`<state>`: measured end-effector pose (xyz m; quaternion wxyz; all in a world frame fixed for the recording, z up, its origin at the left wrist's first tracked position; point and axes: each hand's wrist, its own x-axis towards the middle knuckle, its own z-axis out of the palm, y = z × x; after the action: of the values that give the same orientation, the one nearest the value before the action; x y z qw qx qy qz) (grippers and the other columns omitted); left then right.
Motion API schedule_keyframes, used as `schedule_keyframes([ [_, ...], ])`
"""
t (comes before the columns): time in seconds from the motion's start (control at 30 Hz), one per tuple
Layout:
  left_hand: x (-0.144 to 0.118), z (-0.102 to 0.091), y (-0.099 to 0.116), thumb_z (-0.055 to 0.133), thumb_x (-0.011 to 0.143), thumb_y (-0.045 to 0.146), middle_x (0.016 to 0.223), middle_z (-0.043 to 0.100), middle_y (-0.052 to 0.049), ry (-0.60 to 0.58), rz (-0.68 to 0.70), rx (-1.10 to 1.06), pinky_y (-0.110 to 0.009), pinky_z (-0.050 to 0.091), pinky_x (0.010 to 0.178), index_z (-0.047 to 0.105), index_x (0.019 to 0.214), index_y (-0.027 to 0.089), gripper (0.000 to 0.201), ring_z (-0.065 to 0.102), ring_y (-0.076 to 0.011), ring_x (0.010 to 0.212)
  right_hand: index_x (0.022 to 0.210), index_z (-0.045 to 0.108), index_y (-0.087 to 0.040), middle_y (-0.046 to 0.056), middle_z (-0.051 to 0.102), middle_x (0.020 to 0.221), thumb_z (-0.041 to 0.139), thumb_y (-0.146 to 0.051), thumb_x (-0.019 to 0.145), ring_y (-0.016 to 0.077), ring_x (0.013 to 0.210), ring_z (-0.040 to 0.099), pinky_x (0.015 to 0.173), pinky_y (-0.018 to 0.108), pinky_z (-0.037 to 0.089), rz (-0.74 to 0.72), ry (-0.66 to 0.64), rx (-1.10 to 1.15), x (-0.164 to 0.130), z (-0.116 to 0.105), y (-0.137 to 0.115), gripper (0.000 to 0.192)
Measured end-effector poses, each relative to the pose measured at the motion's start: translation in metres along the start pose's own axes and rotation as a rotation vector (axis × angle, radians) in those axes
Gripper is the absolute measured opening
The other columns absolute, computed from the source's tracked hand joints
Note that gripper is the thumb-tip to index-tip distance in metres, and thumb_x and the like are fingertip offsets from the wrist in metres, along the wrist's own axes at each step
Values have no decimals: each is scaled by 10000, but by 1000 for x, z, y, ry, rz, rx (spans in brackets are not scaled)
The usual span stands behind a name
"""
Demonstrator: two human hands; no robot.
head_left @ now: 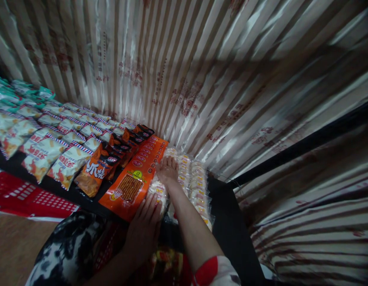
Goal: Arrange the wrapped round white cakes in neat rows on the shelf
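At the far right corner of the dark surface (228, 222), hard against the striped curtain, I have both hands down on the clear plastic packs of pale round snacks (196, 180). My right hand (167, 169) lies flat on the far end of the packs, fingers spread and pressing, closed on nothing. My left hand (145, 226) rests at the near edge, where those packs meet the long orange flat packet with the stick snacks printed on it (134, 180). Its fingers are loosely open too, and I cannot tell whether any of them hook under a pack.

I judge the step in hand to be squaring the clear packs into line beside the orange packet. The next move, as I read it, calls for an even push from both ends so the row stays straight and nothing slides off the right edge, which lies just beside the outer packs.

Leftward along the surface run overlapping rows of orange and black crisp bags (96, 171), then white bags with red and blue striped tops (53, 153), and teal packets (11, 93) at the far left corner. A red printed sheet (26, 196) hangs over the near left edge. Behind everything hangs a glossy cream and brown striped curtain (202, 67), with a dark bar (306, 145) crossing it on the right.
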<state>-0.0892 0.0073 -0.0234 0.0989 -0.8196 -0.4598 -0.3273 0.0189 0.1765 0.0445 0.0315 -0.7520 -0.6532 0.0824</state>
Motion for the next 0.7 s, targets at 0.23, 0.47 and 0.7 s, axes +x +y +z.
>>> schedule_keyframes([
  [0.23,-1,0,0,470,863,172,1413,483,-121,-35,9,30,-442,369,1076,464,1369,131,509,317,-296,1390,1495,250,-110,122,145,1582,178,-542,943,257,1462,51,1162,451,37,-20,56,15,7,-2,3,704],
  [0.47,3,-4,2,436,869,145,1416,483,-109,22,-18,-14,-429,354,1091,504,1335,138,471,282,-277,1409,1497,224,-79,129,161,1577,204,-502,947,258,1461,68,1167,453,34,-29,46,-6,26,0,8,694],
  [0.7,6,-4,1,445,851,126,1403,500,-98,22,12,15,-423,359,1086,522,1319,133,474,323,-271,1384,1503,215,-100,111,170,1578,160,-502,960,232,1459,99,1171,413,54,-23,82,-20,33,-8,9,678],
])
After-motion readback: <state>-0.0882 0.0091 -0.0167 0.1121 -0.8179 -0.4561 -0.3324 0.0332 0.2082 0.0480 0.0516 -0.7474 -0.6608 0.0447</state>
